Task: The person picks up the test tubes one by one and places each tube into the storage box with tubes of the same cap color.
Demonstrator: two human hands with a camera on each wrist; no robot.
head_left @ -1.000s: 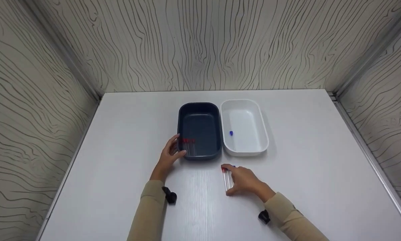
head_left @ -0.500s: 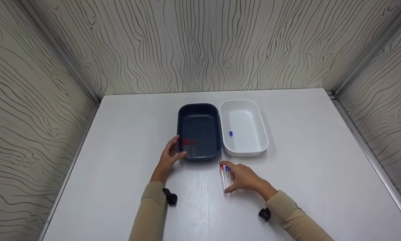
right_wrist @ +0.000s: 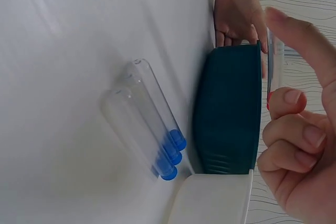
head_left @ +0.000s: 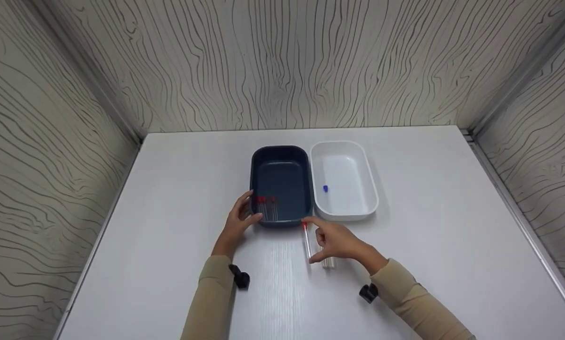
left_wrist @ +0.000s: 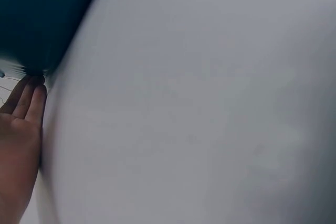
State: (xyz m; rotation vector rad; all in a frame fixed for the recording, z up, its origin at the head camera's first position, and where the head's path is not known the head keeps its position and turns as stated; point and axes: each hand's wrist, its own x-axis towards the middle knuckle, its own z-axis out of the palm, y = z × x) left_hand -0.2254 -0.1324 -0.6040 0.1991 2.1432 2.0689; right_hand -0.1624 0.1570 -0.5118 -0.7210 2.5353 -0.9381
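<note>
Between thumb and index finger, my right hand (head_left: pixel 340 240) pinches a clear test tube (head_left: pixel 307 243) with a red cap by its two ends, just in front of the dark blue bin (head_left: pixel 282 222). The other fingers are curled. Below that hand, three clear tubes with blue caps (right_wrist: pixel 152 124) lie side by side on the table. My left hand (head_left: pixel 235 226) rests at the bin's near left corner, thumb on the front rim, straight fingers along the side. Inside the dark bin lie several red-capped tubes (head_left: pixel 265 200). A blue-capped tube (head_left: pixel 325 188) lies in the white bin (head_left: pixel 346 217).
The two bins stand side by side on a white table (head_left: pixel 169 189). Wood-patterned panels (head_left: pixel 282 66) enclose it at the back and both sides. A black wrist device (head_left: pixel 241 279) sits on each sleeve.
My right hand has lifted a red-capped tube from beside the blue-capped ones and carried it up and left toward the dark bin. The left hand has stayed in place.
</note>
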